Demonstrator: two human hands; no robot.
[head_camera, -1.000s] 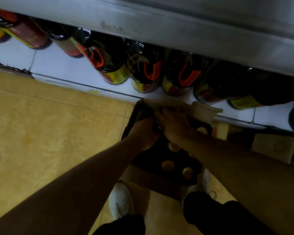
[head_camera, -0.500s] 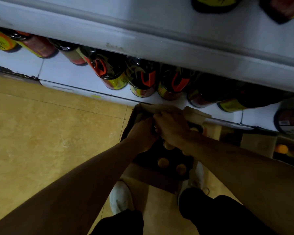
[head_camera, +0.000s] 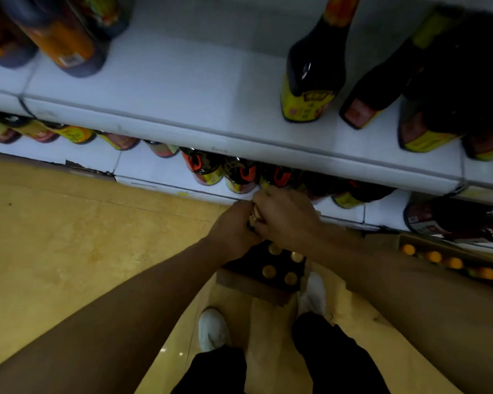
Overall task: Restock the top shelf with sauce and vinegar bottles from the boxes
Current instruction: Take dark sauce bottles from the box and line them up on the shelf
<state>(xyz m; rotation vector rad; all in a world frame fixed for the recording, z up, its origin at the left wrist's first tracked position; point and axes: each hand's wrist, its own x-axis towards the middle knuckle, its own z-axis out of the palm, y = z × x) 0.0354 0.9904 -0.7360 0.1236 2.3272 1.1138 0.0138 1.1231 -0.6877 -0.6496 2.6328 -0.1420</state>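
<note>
My left hand [head_camera: 232, 227] and my right hand [head_camera: 286, 216] are pressed together above an open cardboard box [head_camera: 256, 288] on the floor. Both are closed around a gold-capped bottle [head_camera: 254, 216], of which only a sliver of the top shows between the fingers. Several dark bottles with gold caps [head_camera: 269, 271] still stand in the box below the hands. A white shelf [head_camera: 182, 89] above has a wide bare stretch in its middle. Dark sauce bottles [head_camera: 310, 78] stand on its right part.
Orange-labelled bottles [head_camera: 60, 44] stand at the shelf's left. A lower shelf holds large bottles with red handles [head_camera: 239, 174]. A second box with orange caps [head_camera: 450, 263] lies on the floor to the right. My white shoes [head_camera: 212, 329] stand on the yellow floor beside the box.
Both hands have risen together out of the box toward the shelves. The view has tilted upward, so the upper shelf and its bottles now show.
</note>
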